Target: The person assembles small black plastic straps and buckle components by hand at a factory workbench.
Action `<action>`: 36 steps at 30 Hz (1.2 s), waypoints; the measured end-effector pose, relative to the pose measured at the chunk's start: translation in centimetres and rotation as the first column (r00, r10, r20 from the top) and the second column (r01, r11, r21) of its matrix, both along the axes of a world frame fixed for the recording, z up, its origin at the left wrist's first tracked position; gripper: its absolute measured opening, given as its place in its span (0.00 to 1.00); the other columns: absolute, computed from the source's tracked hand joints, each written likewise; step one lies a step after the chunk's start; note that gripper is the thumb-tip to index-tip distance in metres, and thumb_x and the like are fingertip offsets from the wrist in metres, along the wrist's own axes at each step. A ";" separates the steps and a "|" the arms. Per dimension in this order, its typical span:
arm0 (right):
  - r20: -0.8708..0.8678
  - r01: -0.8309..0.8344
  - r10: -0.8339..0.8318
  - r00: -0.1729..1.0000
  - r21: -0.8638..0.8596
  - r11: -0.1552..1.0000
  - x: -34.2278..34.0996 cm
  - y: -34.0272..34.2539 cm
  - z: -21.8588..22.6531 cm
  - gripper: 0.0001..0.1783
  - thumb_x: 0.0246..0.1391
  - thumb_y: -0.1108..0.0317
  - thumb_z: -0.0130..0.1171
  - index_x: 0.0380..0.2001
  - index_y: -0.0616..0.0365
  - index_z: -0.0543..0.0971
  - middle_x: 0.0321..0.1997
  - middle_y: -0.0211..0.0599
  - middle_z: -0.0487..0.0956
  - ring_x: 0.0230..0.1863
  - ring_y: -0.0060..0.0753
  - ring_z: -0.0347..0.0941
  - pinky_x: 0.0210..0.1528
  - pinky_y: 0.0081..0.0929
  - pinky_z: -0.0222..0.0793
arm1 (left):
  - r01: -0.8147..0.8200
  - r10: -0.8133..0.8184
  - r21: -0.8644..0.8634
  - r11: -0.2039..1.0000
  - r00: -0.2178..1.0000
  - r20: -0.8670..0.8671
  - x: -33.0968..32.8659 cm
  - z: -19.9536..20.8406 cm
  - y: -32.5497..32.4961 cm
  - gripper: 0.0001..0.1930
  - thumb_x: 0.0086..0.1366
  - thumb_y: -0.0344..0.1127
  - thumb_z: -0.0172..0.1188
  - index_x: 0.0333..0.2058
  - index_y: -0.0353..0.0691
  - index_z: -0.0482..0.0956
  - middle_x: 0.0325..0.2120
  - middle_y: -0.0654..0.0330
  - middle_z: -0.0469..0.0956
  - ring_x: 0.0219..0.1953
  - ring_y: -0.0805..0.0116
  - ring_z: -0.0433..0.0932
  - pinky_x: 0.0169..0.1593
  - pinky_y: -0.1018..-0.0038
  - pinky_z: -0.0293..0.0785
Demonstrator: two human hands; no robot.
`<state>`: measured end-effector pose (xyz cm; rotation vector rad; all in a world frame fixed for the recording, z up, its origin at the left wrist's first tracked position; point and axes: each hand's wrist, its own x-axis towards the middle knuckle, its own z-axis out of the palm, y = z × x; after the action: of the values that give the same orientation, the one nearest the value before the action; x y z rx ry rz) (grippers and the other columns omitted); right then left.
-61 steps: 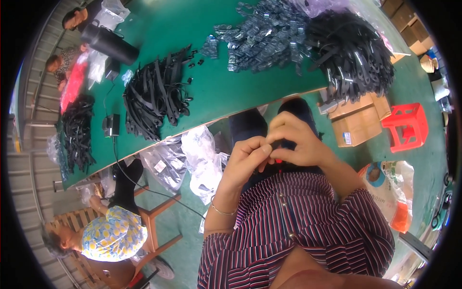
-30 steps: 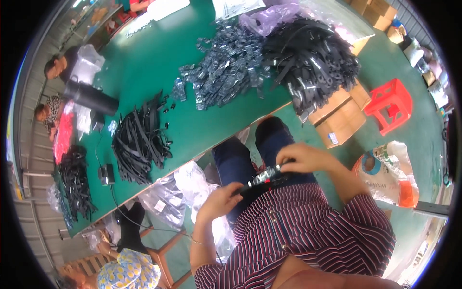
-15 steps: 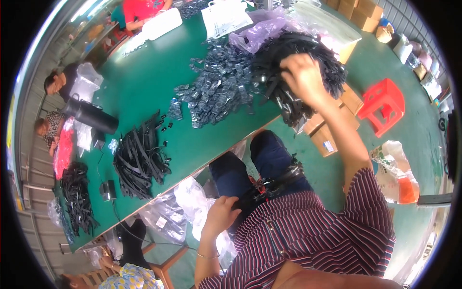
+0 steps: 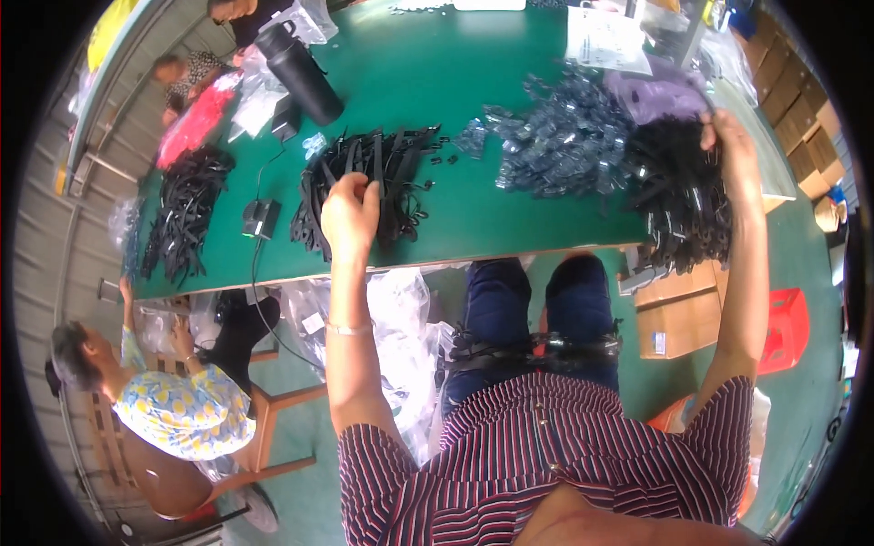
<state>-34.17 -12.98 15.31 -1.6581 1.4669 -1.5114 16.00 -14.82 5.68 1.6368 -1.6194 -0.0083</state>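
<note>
My left hand (image 4: 350, 211) reaches over the near edge of the green table (image 4: 510, 223). Its curled fingers rest on a flat pile of black straps (image 4: 391, 168); whether it grips one is unclear. My right hand (image 4: 728, 136) is stretched far right, fingers closed in the top of a tangled heap of black straps (image 4: 678, 205) that hangs over the table's right end. A black strap piece (image 4: 537, 348) lies across my lap over blue trousers.
A heap of clear-grey plastic parts (image 4: 555, 136) and a purple bag (image 4: 660, 91) lie between the two piles. A black bottle (image 4: 300, 73) stands at the back. Cardboard boxes (image 4: 678, 318) and a red stool (image 4: 785, 332) sit under the right end. A person in a floral top (image 4: 173, 405) sits at left.
Both hands left my lap. The right went out to the tangled heap first, then the left rose from the lap to the flat strap pile on the table.
</note>
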 end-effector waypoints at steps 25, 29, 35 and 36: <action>0.958 -0.828 0.265 0.109 -0.060 0.558 23.2 3.5 -9.5 0.17 0.58 0.59 0.49 0.45 0.59 0.71 0.28 0.25 0.66 0.24 0.19 0.60 0.26 0.18 0.56 | 0.520 -0.539 -0.177 0.835 0.715 -0.445 -7.1 2.4 3.7 0.06 0.55 0.25 0.59 0.31 0.34 0.72 0.22 0.66 0.72 0.23 0.83 0.67 0.26 0.85 0.64; 0.941 -0.704 0.213 0.263 0.036 0.709 23.9 3.9 -9.9 0.16 0.58 0.59 0.49 0.43 0.59 0.71 0.27 0.24 0.67 0.23 0.18 0.60 0.26 0.17 0.55 | 0.655 -0.590 -0.112 0.747 0.577 -0.564 -12.0 1.0 7.0 0.07 0.53 0.24 0.61 0.31 0.33 0.73 0.27 0.60 0.76 0.25 0.75 0.73 0.29 0.79 0.70; 0.816 -0.543 0.325 0.478 -0.016 0.839 18.8 6.9 -9.7 0.13 0.59 0.63 0.45 0.39 0.62 0.71 0.17 0.26 0.65 0.21 0.19 0.59 0.26 0.18 0.56 | 0.651 -0.600 -0.104 0.752 0.610 -0.517 -13.2 -1.7 4.6 0.08 0.55 0.29 0.59 0.33 0.33 0.74 0.28 0.55 0.75 0.26 0.69 0.75 0.32 0.75 0.71; 0.803 -0.569 0.372 0.466 -0.050 0.821 18.1 7.0 -9.9 0.13 0.59 0.65 0.44 0.39 0.63 0.70 0.19 0.28 0.68 0.22 0.20 0.61 0.26 0.19 0.57 | 0.576 -0.522 -0.054 0.816 0.692 -0.499 -13.2 -2.2 3.2 0.07 0.55 0.29 0.59 0.32 0.33 0.75 0.27 0.57 0.75 0.27 0.72 0.74 0.32 0.77 0.70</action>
<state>-16.06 -5.96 5.38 -0.8956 0.5636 -1.3765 2.78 -11.62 3.47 1.0275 -1.6439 -0.7835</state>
